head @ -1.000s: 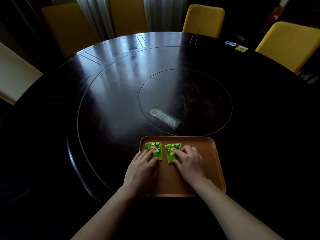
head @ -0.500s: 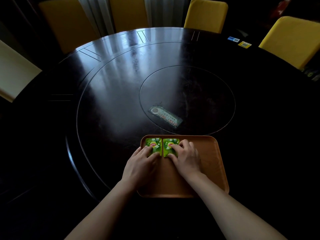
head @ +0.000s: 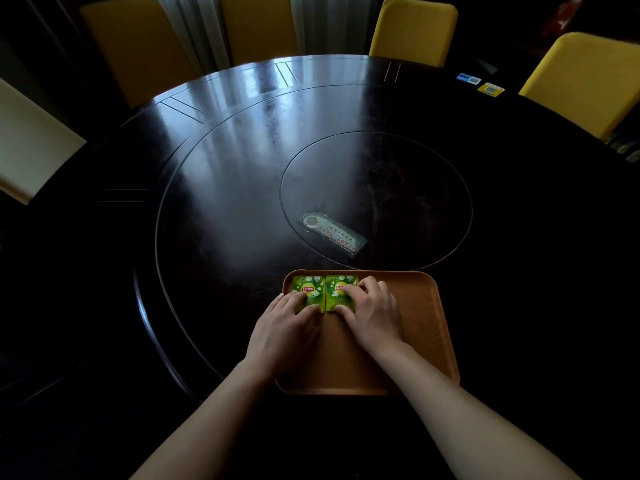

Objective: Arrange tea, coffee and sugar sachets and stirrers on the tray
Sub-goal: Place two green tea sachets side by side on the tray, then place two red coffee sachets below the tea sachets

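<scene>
Fingers of the left hand (head: 284, 327) lie nearly straight on the left tea sachet (head: 307, 288), thumb at its near edge, pressing rather than gripping. Edge to edge with it, the right tea sachet (head: 338, 285) sits under the lightly bent, resting fingers of the right hand (head: 373, 317). Both sachets are glossy green with a red Lipton badge, flat beyond the knuckles in the orange tray's (head: 424, 327) far left corner.

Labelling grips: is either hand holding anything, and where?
Nothing gripped: left hand presses left sachet, near end; right hand presses right sachet, right side.
</scene>
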`<state>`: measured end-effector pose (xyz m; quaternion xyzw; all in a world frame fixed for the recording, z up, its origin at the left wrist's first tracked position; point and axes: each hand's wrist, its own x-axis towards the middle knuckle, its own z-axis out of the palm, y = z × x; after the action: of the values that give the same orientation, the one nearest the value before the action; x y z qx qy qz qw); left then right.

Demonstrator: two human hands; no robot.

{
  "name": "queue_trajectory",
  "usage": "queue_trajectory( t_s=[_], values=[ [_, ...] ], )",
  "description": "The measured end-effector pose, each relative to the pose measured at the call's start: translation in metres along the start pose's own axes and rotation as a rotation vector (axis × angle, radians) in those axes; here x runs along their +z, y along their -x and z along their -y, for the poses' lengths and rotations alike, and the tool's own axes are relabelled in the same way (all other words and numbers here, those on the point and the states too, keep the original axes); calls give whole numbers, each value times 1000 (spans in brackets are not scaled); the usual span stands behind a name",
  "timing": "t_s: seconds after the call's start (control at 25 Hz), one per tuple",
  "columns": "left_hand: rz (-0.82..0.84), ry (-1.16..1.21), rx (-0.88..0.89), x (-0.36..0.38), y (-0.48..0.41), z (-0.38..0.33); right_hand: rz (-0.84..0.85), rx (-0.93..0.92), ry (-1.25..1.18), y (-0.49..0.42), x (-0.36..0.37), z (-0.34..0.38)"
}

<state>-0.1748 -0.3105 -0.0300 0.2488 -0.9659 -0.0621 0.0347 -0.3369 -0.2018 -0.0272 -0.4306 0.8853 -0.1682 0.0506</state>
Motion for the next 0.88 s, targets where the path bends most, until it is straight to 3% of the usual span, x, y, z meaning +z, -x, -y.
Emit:
queue_trajectory(
  t_s=[0.48, 0.68, 0.88],
  values=[
    [-14, 155, -44, -13, 21, -2, -61, -28, -189, 45, -23, -12],
    [-41, 274, -63, -27, 84, -35, -67, 4, -252, 118, -43, -29],
    [13, 375, 51, -30, 166, -95, -24, 131, -338, 211, -71, -45]
  ],
)
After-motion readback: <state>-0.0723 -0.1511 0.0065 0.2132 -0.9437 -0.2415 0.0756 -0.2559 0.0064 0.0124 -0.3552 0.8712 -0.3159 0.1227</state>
